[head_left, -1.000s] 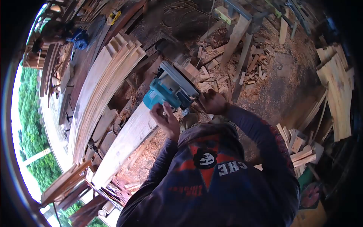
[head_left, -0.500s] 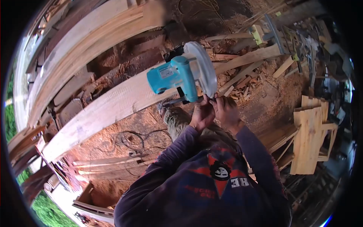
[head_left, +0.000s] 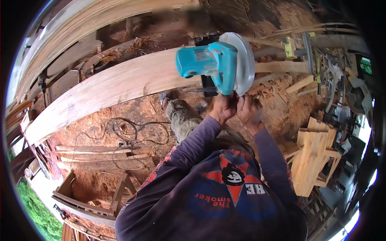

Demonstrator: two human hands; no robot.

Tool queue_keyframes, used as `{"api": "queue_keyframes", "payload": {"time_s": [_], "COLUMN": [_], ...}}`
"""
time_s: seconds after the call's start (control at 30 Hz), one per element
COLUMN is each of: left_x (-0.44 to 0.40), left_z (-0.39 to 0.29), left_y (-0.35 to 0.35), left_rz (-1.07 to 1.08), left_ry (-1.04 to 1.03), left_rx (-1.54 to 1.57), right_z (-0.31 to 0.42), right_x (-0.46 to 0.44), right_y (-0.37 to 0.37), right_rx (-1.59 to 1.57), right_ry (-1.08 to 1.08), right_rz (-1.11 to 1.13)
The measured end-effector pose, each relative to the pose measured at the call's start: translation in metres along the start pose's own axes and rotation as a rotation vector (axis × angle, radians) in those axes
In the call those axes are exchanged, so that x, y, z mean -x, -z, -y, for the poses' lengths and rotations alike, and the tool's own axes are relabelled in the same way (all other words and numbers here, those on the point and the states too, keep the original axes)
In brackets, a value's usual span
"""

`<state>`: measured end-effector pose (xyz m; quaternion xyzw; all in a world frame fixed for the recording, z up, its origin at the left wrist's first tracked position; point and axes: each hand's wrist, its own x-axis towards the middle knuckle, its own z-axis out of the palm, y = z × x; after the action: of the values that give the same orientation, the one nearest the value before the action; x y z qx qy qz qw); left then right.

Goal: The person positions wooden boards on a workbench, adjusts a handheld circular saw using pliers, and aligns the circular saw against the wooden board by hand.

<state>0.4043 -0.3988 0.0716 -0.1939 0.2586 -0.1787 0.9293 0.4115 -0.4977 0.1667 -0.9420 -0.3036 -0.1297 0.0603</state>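
Note:
A teal circular saw [head_left: 207, 63] with a pale metal blade guard [head_left: 244, 63] rests on the right part of a long curved wooden plank [head_left: 108, 90]. My left hand [head_left: 223, 107] is closed at the near end of the saw, its fingers bent together just below the handle. Right beside it, my right hand [head_left: 248, 112] is closed too, with fingers pinched near the lower edge of the guard. What the fingertips hold is too small and hidden to make out. The two hands are almost touching.
Stacked curved planks [head_left: 76, 32] lie at the upper left. A black cable [head_left: 134, 130] loops over the shavings on the floor. A wooden frame [head_left: 86, 207] is at the lower left, a pale wooden piece [head_left: 311, 158] at the right, and a metal clamp [head_left: 309, 52] at the upper right.
My left hand has left the saw's rear side and come beside my right hand at the near end. The view has turned, and the saw appears larger and farther right.

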Motion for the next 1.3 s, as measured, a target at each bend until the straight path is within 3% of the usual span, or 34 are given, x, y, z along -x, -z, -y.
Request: {"api": "queue_keyframes", "payload": {"time_s": [0.03,0.07,0.13,0.17,0.23,0.3,0.53,0.63,0.7,0.73,0.77,0.8,0.83,0.87,0.9,0.93,1.0,1.03,1.1,1.17,1.23,1.27,1.3], "left_x": [0.002,0.005,-0.003,-0.002,0.002,0.016,0.004,0.028,0.079,0.128,0.178,0.202,0.239,0.271,0.291,0.312,0.292,0.285,0.272,0.25,0.234,0.235,0.235], "left_z": [-0.006,-0.007,-0.003,-0.002,0.001,0.006,0.002,-0.001,-0.014,-0.021,-0.042,-0.082,-0.121,-0.171,-0.219,-0.275,-0.357,-0.404,-0.49,-0.539,-0.541,-0.527,-0.515], "left_y": [0.003,0.004,0.009,0.005,-0.007,-0.035,-0.009,-0.01,-0.032,-0.084,-0.134,-0.151,-0.174,-0.18,-0.188,-0.192,-0.215,-0.209,-0.176,-0.152,-0.158,-0.182,-0.199], "left_rz": [0.109,0.152,0.116,0.118,0.18,0.163,0.234,0.185,-0.201,-0.246,-0.28,0.0,0.168,0.229,0.354,-0.004,-0.449,-0.704,-1.145,-1.019,-0.999,-0.915,-0.869], "left_ry": [0.02,0.062,0.021,0.022,0.016,-0.066,-0.053,-0.142,0.075,0.101,0.132,0.406,0.309,0.205,-0.025,-0.579,-1.133,-1.171,-0.771,-0.087,-0.083,0.107,0.154], "left_rx": [-0.117,-0.037,-0.094,-0.091,-0.072,-0.092,-0.087,-0.274,-0.602,-1.127,-1.657,-1.763,-1.871,-1.609,-1.242,-1.904,-1.387,-1.802,-2.922,-2.909,-2.96,-3.069,-3.106], "right_z": [0.002,0.006,0.014,0.023,0.024,0.02,0.037,0.03,0.015,0.008,0.004,0.005,0.004,-0.002,-0.013,-0.018,-0.023,-0.013,0.008,0.041,0.066,0.077,0.086], "right_x": [-0.002,-0.002,0.006,0.009,0.009,0.01,-0.001,0.006,0.02,0.027,0.034,0.039,0.052,0.066,0.084,0.104,0.148,0.151,0.158,0.125,0.102,0.095,0.088], "right_y": [-0.007,-0.009,-0.013,-0.017,-0.012,-0.017,0.002,0.003,0.008,0.013,0.018,0.026,0.026,0.025,0.018,0.014,0.008,0.014,0.032,0.053,0.058,0.056,0.054], "right_rx": [-0.012,-0.036,-0.167,-0.241,-0.301,-0.323,-0.506,-0.658,-0.765,-0.842,-0.918,-0.987,-0.987,-0.906,-0.822,-0.817,-0.375,-0.363,-0.413,-0.385,-0.605,-0.6,-0.594], "right_ry": [-0.042,-0.087,-0.259,-0.34,-0.397,-0.387,-0.49,-0.507,-0.533,-0.582,-0.637,-0.752,-0.784,-0.894,-0.989,-0.996,-0.667,-0.69,-0.531,-0.626,-0.822,-0.857,-0.794], "right_rz": [-0.048,-0.091,-0.015,-0.12,-0.038,-0.031,-0.053,0.018,0.094,0.229,0.36,0.344,0.326,0.391,0.465,0.464,0.758,0.761,0.948,1.005,0.911,0.906,0.831]}}
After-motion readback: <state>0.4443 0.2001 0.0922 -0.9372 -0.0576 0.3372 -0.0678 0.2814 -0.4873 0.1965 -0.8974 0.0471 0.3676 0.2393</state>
